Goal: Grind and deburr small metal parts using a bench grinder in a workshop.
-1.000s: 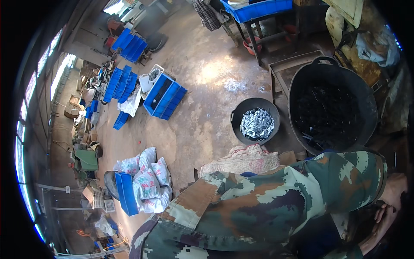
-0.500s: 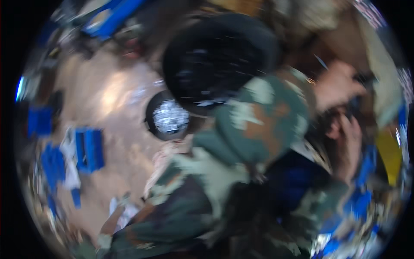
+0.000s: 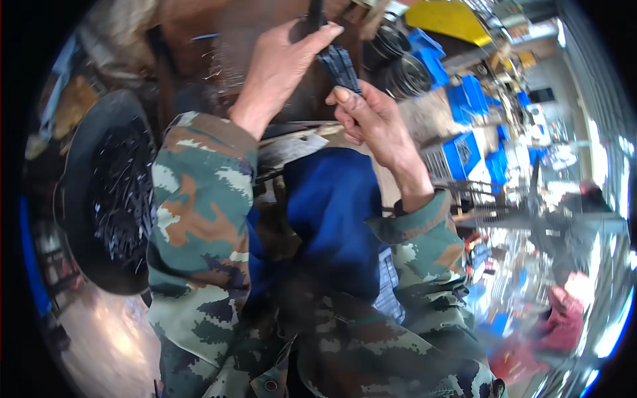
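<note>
in a cluttered workshop with blue bins [image 3: 468, 149] behind and a black tub [image 3: 99, 199] of metal pieces at left, the left hand [image 3: 275, 69] and right hand [image 3: 375, 119] both pinch one dark metal strip [image 3: 337, 63], seemingly mid-fitting, needing steady alignment.

A tub [image 3: 99, 199] of metal pieces [image 3: 123, 192] sits left of both hands, crates [image 3: 464, 149] to their right.

No real labels, signs or screens to spot here. Closest thing to packaging is the stack of blue plastic crates [image 3: 474, 126], boxy and open-topped, sitting off to the right of the hands [image 3: 332, 79] and a bit beyond them.
</note>
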